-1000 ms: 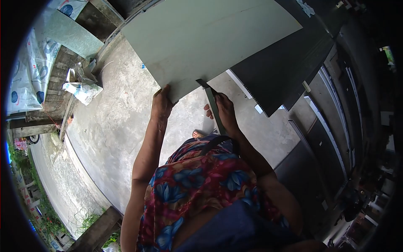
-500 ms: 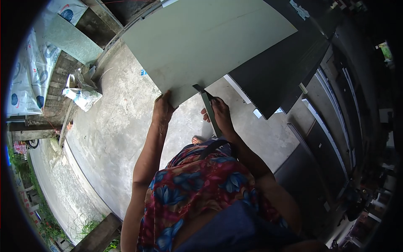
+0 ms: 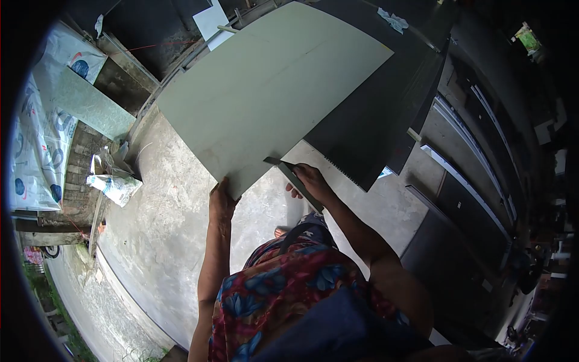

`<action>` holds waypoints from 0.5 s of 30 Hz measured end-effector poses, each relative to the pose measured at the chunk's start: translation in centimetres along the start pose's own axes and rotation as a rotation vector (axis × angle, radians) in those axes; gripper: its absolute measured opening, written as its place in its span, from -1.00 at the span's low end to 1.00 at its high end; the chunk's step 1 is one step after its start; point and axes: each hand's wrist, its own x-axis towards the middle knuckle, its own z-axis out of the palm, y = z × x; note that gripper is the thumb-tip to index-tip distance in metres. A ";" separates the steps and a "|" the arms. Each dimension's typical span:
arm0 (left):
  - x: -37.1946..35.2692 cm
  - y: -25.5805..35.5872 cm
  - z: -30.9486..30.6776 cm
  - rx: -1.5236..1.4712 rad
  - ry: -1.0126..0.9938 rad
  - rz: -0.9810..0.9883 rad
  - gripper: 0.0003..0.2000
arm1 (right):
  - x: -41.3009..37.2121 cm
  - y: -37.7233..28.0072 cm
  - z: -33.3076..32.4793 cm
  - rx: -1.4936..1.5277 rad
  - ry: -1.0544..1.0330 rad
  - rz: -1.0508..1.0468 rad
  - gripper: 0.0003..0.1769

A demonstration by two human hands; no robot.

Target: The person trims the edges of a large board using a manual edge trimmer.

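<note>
A large grey-green sheet [image 3: 271, 84] extends forward from me, over a dark sheet [image 3: 374, 114]. My left hand [image 3: 222, 199] grips its near left corner, thumb on top. In my right hand [image 3: 310, 181] is a long, narrow grey-green strip [image 3: 300, 187], held at a slant with the fingers round it. A short dark piece at the strip's upper end overlaps the sheet's near right edge; whether it is part of the strip I cannot tell.
Concrete floor [image 3: 163, 211] lies below. A crumpled white bag [image 3: 114, 184] is at the left, near printed plastic sheeting [image 3: 36, 145] and a leaning panel [image 3: 93, 105]. Long metal strips [image 3: 467, 130] and dark panels stand at the right. A bare foot shows below.
The view has shifted, so the sheet and both hands appear lower and further left. The strip in my right hand is tilted more, and its upper end overlaps the sheet's edge more.
</note>
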 end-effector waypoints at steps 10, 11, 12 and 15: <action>0.2 -1.6 -0.5 -0.073 0.055 0.018 -0.63 | 2.7 0.7 -7.7 0.033 0.032 0.086 -0.65; 0.3 -2.0 -1.0 -0.056 0.055 0.011 -0.63 | 1.9 0.8 -6.9 -0.044 -0.090 0.135 -0.64; 0.5 -2.3 -1.4 -0.039 0.054 0.003 -0.62 | 1.4 0.0 -6.3 -0.081 -0.178 0.194 -0.64; 1.2 -3.5 -2.4 0.012 0.053 0.031 -0.61 | 2.4 0.0 -8.4 0.018 -0.173 0.116 -0.60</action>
